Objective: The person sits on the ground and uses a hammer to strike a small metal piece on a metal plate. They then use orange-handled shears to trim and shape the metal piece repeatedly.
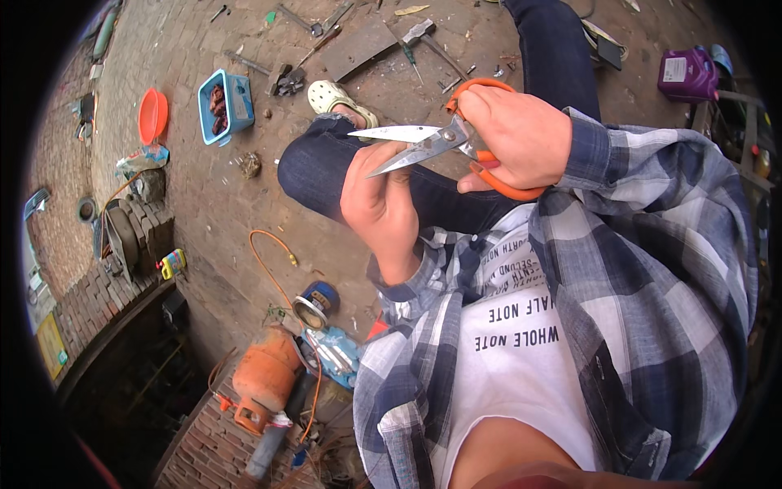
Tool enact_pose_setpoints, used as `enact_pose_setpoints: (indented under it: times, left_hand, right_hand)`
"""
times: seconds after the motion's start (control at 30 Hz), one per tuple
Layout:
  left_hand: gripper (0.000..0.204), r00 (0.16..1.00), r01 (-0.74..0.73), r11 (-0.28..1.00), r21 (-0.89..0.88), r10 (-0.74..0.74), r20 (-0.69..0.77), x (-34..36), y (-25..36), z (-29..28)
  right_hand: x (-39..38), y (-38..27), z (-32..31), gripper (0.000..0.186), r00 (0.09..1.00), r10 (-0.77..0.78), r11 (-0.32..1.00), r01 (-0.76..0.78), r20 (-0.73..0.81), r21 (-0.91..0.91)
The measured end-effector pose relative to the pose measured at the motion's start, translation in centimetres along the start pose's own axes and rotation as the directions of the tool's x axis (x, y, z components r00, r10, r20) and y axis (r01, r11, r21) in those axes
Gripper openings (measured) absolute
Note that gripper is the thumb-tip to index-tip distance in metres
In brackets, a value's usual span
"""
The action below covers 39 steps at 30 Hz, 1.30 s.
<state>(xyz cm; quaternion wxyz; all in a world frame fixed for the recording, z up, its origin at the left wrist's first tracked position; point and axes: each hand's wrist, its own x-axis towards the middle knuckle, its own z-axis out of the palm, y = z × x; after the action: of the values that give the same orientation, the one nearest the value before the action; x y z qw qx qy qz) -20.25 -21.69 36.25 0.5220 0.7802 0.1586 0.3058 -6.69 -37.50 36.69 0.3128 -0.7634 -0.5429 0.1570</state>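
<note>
Scissors (448,138) look stiff, probably weighty, best held by orange handles (507,188), where right grip (525,134) clamps; left grip (380,205) curls by blades (419,152), hold unclear.

Right hand (515,138): we are curling it into a closed grip, its back turned up toward us.
Right wrist (562,151): we are holding it level with the hand, pointing leftward.
Right arm (652,167): we are bending it at the elbow, the forearm lying across our front.
Left hand (381,208): we are holding it out past our torso, just beside the right hand.
Left fingers (359,181): we are bending them; their tips are partly hidden.
</note>
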Motion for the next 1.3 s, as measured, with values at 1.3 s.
enact_pose_setpoints:
  times: [1.3]
  left_hand:
    - [0.008,0.984,0.116,0.971,-0.208,-0.141,-0.109,-0.2,0.1,1.0]
  right_hand:
    - [0.4,-0.1,0.1,0.049,0.983,0.137,0.990,-0.141,0.122,0.022]
